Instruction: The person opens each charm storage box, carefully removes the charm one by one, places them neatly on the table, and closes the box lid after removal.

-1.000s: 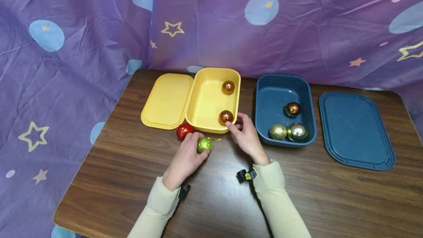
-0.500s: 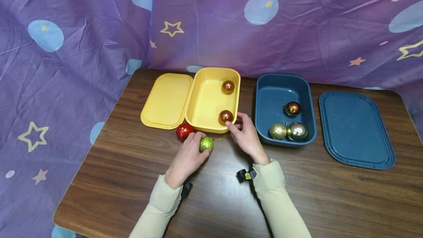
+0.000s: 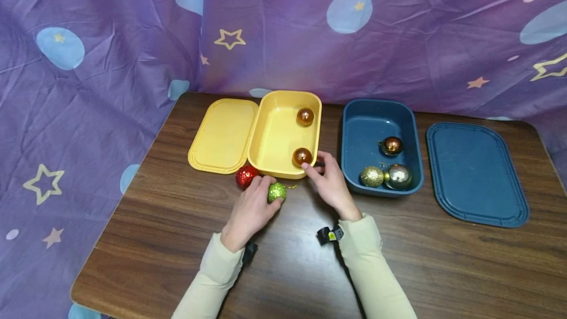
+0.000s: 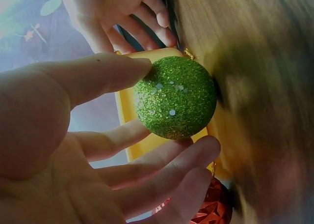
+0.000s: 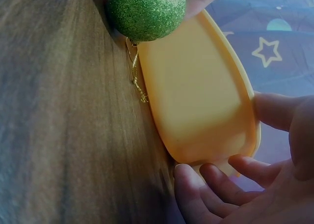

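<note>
My left hand (image 3: pixel 251 210) holds a glittery green Christmas bauble (image 4: pixel 175 97) between thumb and fingers, just in front of the yellow box (image 3: pixel 276 171). A gold loop hangs from the bauble. Beside that hand's knuckles, a faceted red bauble (image 3: pixel 246 176) sits against the box's front left corner, partly covered by fingers in the left wrist view. My right hand (image 3: pixel 331 186) grips the front right corner of the box, thumb (image 5: pixel 277 110) at the rim and fingers round the side. Two amber baubles (image 3: pixel 305 116) lie inside the yellow box, one near the right hand's thumb.
A flat yellow lid (image 3: pixel 224 134) lies left of the yellow box. Further right stands a blue box (image 3: pixel 361 132) holding a brown bauble (image 3: pixel 392 145), a gold glitter bauble (image 3: pixel 372 176) and a silvery one (image 3: pixel 399 176). Its blue lid (image 3: pixel 478 174) lies at the far right.
My left hand has shifted slightly to the right with the green bauble, then stayed nearly still. The right hand has kept its place at the yellow box.
</note>
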A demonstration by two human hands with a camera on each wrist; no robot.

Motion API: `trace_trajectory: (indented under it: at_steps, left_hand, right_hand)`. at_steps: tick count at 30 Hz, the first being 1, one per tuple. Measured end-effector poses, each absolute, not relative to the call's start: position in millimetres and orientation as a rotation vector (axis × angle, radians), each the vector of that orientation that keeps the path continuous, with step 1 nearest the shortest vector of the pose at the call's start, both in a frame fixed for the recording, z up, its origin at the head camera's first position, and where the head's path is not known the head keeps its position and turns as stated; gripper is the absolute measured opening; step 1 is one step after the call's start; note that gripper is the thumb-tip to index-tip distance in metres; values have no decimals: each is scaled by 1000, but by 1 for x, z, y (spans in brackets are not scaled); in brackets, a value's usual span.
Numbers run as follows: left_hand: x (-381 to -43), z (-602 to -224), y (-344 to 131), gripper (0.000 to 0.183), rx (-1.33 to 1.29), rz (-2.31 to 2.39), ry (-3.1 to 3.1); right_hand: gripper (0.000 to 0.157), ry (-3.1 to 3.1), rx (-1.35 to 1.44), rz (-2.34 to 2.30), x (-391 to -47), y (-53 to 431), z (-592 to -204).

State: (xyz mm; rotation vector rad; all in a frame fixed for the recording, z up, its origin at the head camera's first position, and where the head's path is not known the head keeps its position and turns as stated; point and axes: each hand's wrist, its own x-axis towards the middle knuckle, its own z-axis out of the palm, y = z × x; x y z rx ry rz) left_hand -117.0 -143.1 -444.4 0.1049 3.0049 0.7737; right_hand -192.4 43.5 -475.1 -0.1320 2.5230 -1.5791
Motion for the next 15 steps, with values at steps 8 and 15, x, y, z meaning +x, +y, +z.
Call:
trace_trajectory:
  at_steps: [8,15]
  left_hand:
    - [-117,-444,-143,40,104,761,3016]
    - [-117,-443,-143,42,101,755,3017]
  right_hand:
    - [60,2515,-128,-1575,-193,44,-474]
    - [60,2520,-132,-1575,-193,44,-475]
